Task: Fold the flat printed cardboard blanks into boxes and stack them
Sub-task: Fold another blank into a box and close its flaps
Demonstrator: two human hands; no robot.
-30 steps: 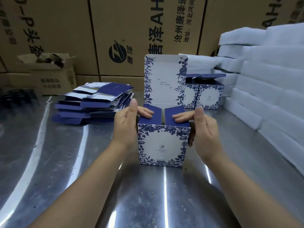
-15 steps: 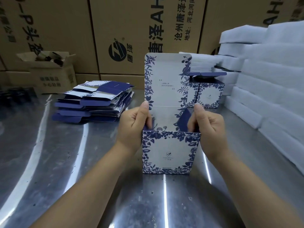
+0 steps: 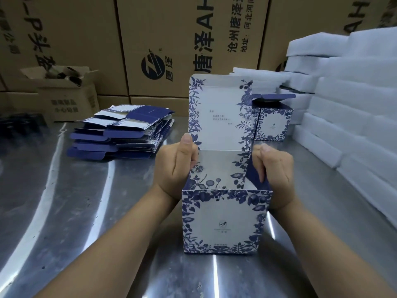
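**Tucking the side flaps square before the lid comes down**

Nearest me, the box [image 3: 223, 220] stands upright on the steel table [image 3: 86, 211], open at the top, with its front panel facing the person. Both hands are at its upper rim. The left hand [image 3: 174, 168] is curled over the left wall, thumb pointing up and fingers inside. I cannot tell whether there is a flap under them. The right hand [image 3: 272, 171] pinches the navy flap [image 3: 256, 177] on the right wall, which tilts inward. Between the two grips the printed inside of the box shows.

The step in hand looks to be folding the side flaps in. To do it well, I'd bend each one along its crease at the wall, not partway up. Both should come level with the rim so they lie flat. The walls mustn't bow outward under the fingers, or the box goes out of square.

Just beyond the hands the lid [image 3: 219, 112] stands straight up from the back wall. It should come down last, with its tongue slipped inside the front panel. Further back, to the right of the right hand, sits a finished box [image 3: 271, 119]. Well off to the left of the left hand lies the pile of flat blanks [image 3: 122, 132].
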